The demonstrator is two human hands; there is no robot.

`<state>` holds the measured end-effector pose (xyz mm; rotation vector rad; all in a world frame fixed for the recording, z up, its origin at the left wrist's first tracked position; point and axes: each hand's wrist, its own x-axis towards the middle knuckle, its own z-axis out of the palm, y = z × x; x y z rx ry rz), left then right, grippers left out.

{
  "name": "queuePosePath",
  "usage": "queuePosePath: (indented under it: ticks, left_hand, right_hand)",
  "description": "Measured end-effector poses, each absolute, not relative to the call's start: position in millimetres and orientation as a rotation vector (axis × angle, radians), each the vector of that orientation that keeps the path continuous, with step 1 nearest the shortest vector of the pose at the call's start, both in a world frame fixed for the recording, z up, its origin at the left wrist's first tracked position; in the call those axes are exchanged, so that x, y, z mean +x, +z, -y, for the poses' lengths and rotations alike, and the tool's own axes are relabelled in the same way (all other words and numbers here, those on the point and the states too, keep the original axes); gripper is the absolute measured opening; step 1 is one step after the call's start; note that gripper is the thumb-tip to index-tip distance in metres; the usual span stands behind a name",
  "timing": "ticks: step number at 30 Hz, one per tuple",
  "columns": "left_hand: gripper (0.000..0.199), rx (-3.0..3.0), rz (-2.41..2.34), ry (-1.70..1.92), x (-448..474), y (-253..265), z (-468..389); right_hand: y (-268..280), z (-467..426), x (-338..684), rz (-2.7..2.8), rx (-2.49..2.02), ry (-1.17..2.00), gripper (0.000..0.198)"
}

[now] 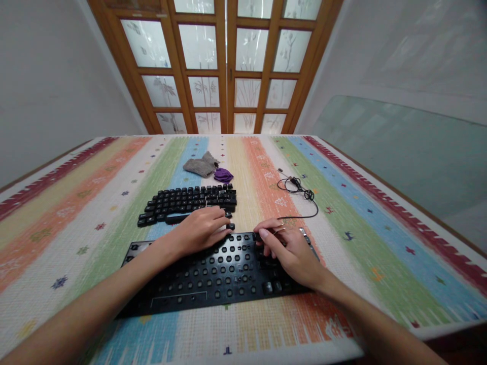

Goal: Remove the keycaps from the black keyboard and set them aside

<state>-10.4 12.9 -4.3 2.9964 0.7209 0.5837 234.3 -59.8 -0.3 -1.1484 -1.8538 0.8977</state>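
Observation:
A black keyboard base (198, 271) lies flat on the table, most of its key posts bare, with some keycaps (268, 288) still on its right part. My left hand (203, 228) reaches over its far edge, fingers closed around a small black keycap (231, 226) at their tips. Over the right part is my right hand (291, 248), thumb and index finger pinched on another dark keycap (257, 236). Behind the base, loose black keycaps (178, 203) are laid out in rows like a keyboard. My right hand hides part of the remaining keys.
Farther back lie a grey cloth (201, 165) and a small purple cloth (223, 175). The keyboard's black cable (300, 190) is coiled at the right. A striped, patterned tablecloth (342, 243) covers the table. Wooden glazed doors (226, 71) stand beyond it.

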Motion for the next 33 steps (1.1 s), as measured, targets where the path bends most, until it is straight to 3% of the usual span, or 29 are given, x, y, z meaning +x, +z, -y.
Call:
queuePosePath:
  ticks: [33]
  left_hand:
    - [0.026, 3.018, -0.99, 0.386, 14, -25, -42]
  right_hand:
    - [-2, 61, 237, 1.875, -1.118, 0.807, 0.026]
